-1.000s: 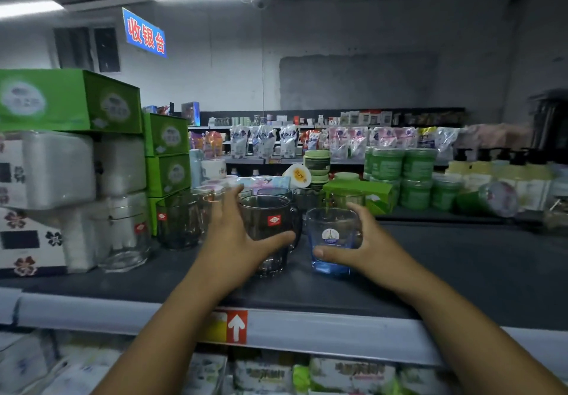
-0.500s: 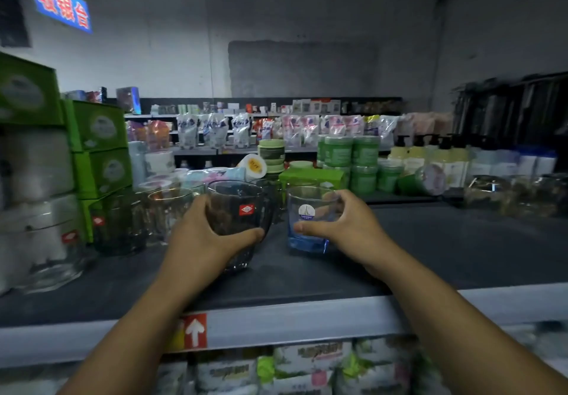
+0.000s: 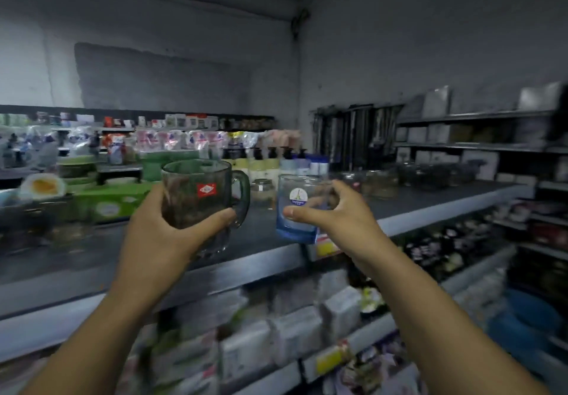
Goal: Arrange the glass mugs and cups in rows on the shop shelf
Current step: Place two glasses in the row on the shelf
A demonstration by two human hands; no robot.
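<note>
Far left of the shelf (image 3: 92,259) is mostly blur: some clear glassware (image 3: 66,231) in front of a green box (image 3: 106,204), too smeared to count.

Your left hand (image 3: 159,238) is wrapped round the glass mug (image 3: 196,201), thumb across the front under the red label, fingers behind. The handle (image 3: 244,198) sticks out to the right, free. The mug is upright, w/ its base seemingly just clear of the shelf near the front edge, tho I can't be sure it's lifted.

Btwn the two pieces, further back, a small clear glass (image 3: 261,191) stands on the shelf.

Next is the blue cup (image 3: 295,213), upright, base over the front lip beside a yellow price tag (image 3: 325,245). Your right hand (image 3: 341,219) has it in a pinch only: thumb on the front under the round sticker, fingers curled at the far side, palm off the glass.

Further right on the shelf are more glass jars (image 3: 381,184), near where the cup may go.

Risks, as I judge them:
1) The mug handle points at the cup, so bringing your hands together = glass on glass, maybe a chip.
2) The pinch on the cup is light & smooth glass slips. A quick swing could drop it past the lip onto the lower shelves.
3) Setting either piece too near the front edge leaves it half off.
4) The blur suggests a fast head turn. Placing w/o looking could knock the small glass or the jars.
</note>
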